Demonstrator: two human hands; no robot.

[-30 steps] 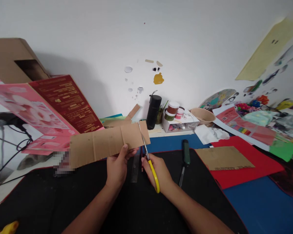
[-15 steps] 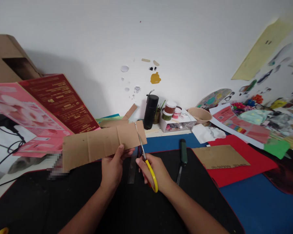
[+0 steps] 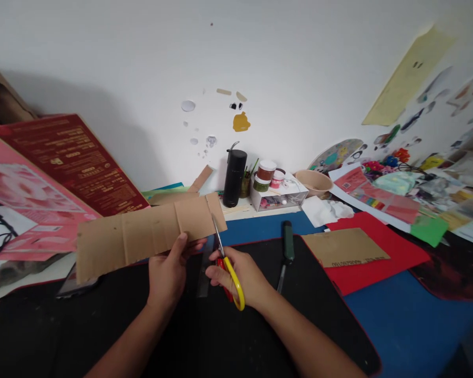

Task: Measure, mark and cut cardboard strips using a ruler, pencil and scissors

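My left hand pinches a long strip of brown cardboard near its right part, thumb on the front face and fingers behind. Several crease lines cross the strip. My right hand grips scissors with yellow and red handles. Their blades point up and away, at the cardboard's lower edge near its right end, where a cut line runs across. Below the strip a clear ruler lies on the black mat, partly hidden by my hands.
A green-handled tool lies on the black mat. Cardboard rests on red sheets to the right. Behind stand a black bottle, paint jars and a bowl. A pink and red box is at left.
The view has shifted, so the scene sits further left. The scissor blades have drawn down along the cut line towards the strip's lower edge. Both hands keep their holds.
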